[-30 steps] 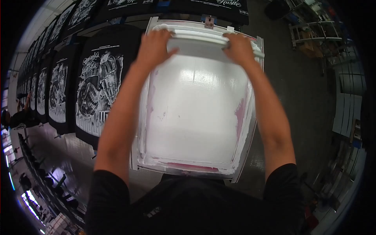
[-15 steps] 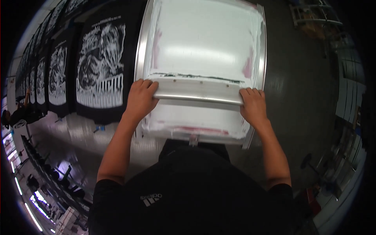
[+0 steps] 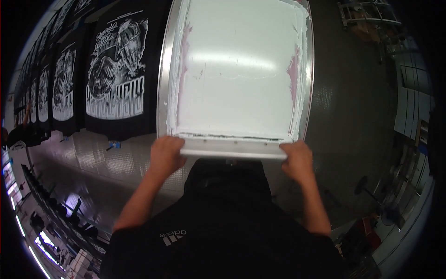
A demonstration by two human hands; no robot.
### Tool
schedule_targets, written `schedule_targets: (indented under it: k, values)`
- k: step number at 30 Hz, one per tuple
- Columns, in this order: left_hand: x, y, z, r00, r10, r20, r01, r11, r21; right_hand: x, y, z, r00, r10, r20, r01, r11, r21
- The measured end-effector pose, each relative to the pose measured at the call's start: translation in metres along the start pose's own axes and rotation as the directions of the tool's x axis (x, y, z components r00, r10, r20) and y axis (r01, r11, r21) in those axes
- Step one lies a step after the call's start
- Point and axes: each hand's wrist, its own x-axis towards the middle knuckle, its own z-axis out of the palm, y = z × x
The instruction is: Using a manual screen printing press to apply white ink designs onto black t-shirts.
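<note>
At the near end of a white-coated rectangular screen [image 3: 227, 102], our hands [image 3: 166, 153] clench a long silver metal bar [image 3: 232, 149] by its ends.

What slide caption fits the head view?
Left hand and right hand grip a long silvery metal bar at the near end of a white rectangular screen.

squeegee [image 3: 235, 149]: across screen frame [image 3: 165, 79], near end | shirts [image 3: 116, 69]: left of frame | rack [image 3: 370, 21]: far right
</note>
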Motion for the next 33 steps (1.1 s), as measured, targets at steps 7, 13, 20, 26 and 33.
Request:
schedule_targets:
  k: [7,13,20,26,33]
  values:
    - [0.08,-0.036,0.015,0.97,0.072,-0.232,-0.051,0.994,0.093,0.073,0.03,-0.001,0.918,-0.176,-0.356,0.183,0.983,-0.015]
    - [0.279,-0.083,-0.041,0.975,-0.017,-0.22,0.045,0.991,0.123,0.241,0.063,-0.106,0.878,-0.126,-0.462,0.082,0.99,-0.115]
    - [0.446,-0.115,-0.089,0.971,0.024,-0.236,0.046,0.956,0.29,0.392,0.102,-0.206,0.932,-0.048,-0.358,-0.028,0.979,-0.204]
    - [0.418,-0.104,-0.113,0.977,0.077,-0.2,-0.025,0.968,0.251,0.346,0.096,-0.209,0.925,-0.133,-0.355,0.069,0.98,-0.186]
    - [0.086,-0.02,-0.057,0.996,-0.007,0.087,0.011,0.999,-0.047,0.049,0.026,-0.062,0.978,-0.118,-0.17,0.127,0.991,0.046]
